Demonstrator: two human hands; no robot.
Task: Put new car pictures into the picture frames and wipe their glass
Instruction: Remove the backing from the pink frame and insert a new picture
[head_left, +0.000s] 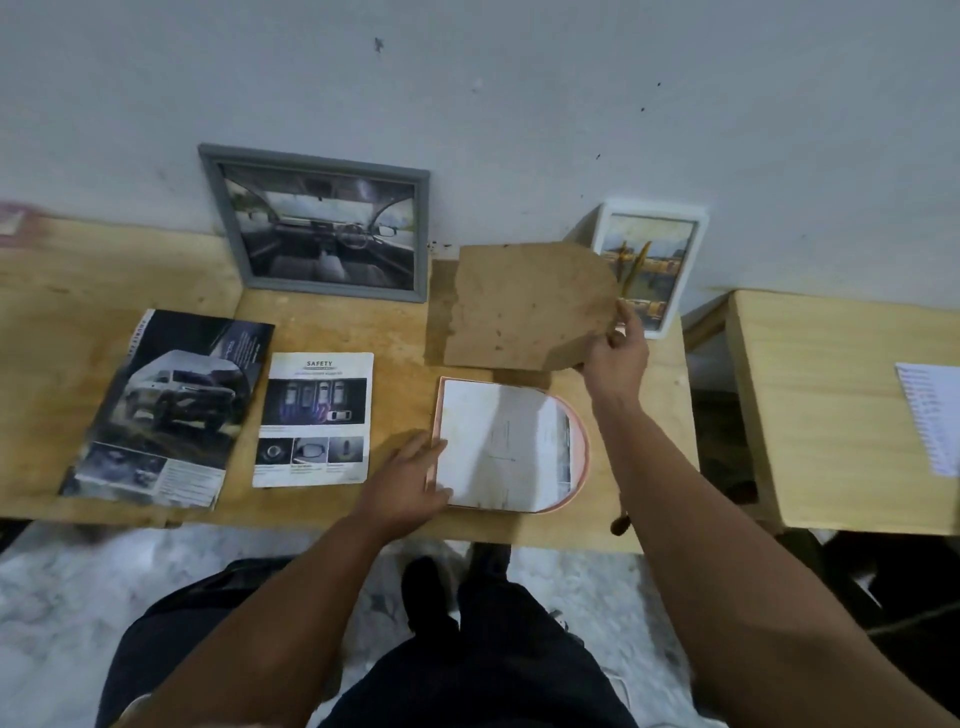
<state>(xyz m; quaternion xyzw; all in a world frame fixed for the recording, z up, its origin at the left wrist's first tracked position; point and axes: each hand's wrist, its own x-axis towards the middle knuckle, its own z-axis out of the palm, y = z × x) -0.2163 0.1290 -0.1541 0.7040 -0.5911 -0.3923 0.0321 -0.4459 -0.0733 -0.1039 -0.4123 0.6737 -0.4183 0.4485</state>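
A pink arch-shaped picture frame (581, 457) lies face down on the wooden table (363, 322), a white sheet (498, 441) lying in its back. My left hand (410, 480) rests flat on the frame's left edge. My right hand (615, 345) grips the brown backing board (524, 306) by its right corner and holds it lifted above the table behind the frame. A grey frame (317, 223) with a car interior picture leans on the wall. A white frame (652, 260) stands at the back right, partly hidden by the board.
Two car pictures lie at the left: a dark brochure page (166, 410) with an off-road car and a white "SAFETY" sheet (314, 421). A second wooden table (841, 410) with a printed paper (932, 415) stands to the right, a gap between the tables.
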